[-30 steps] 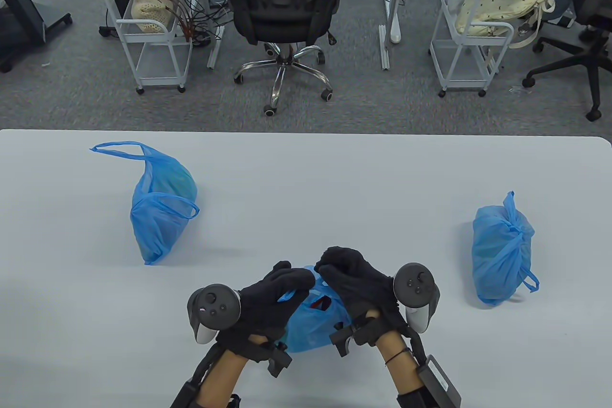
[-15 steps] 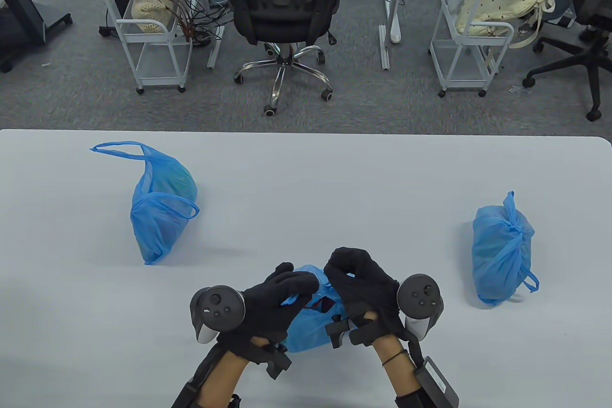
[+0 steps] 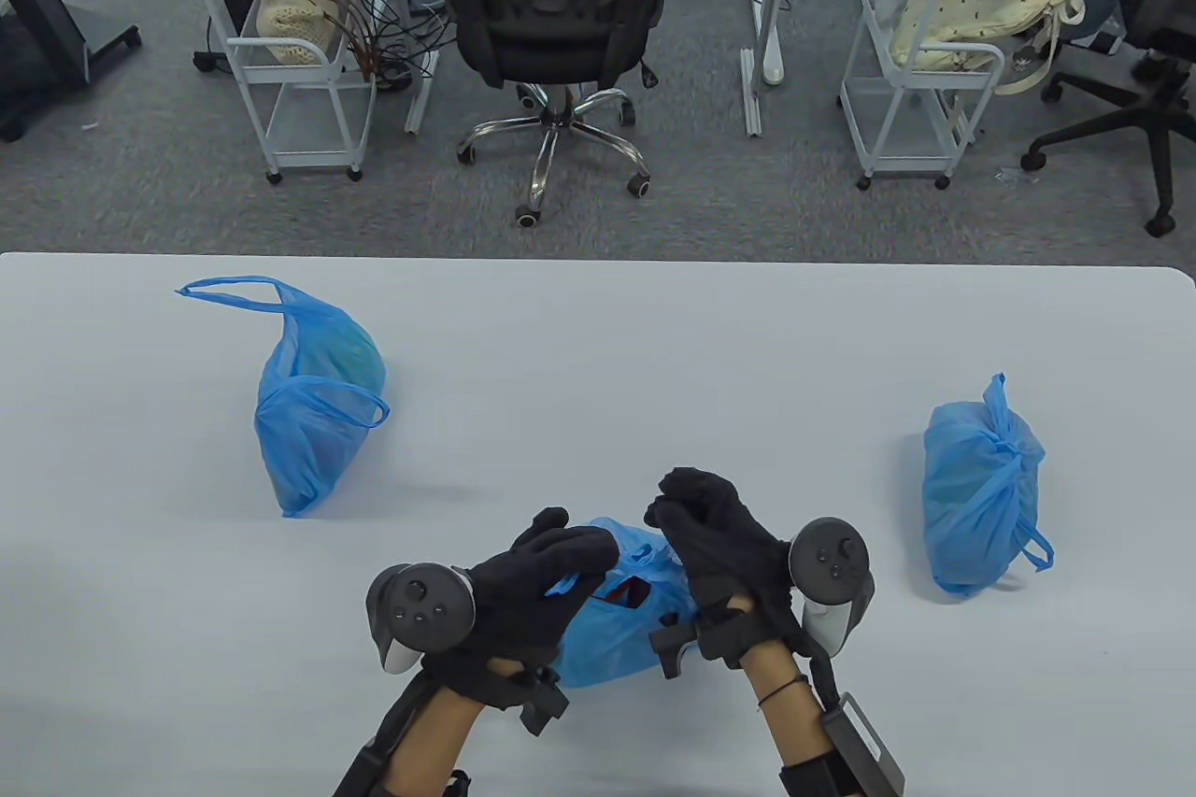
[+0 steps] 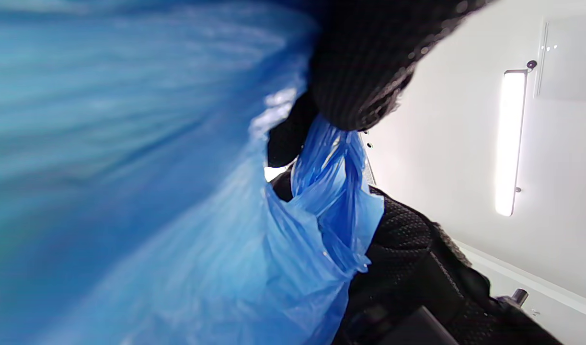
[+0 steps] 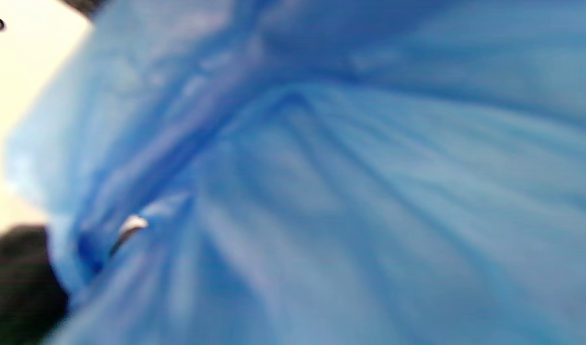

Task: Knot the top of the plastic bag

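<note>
The right hand has lifted away from the left hand, both pinching handle strips of the blue plastic bag lying between the wrists at the table's near edge.

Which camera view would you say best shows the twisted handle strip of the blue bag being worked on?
The left wrist view: the twisted handle strip hangs sharp from dark gloved fingers. The table view shows only a sliver under the left hand; the right wrist view is blurred blue plastic.
</note>
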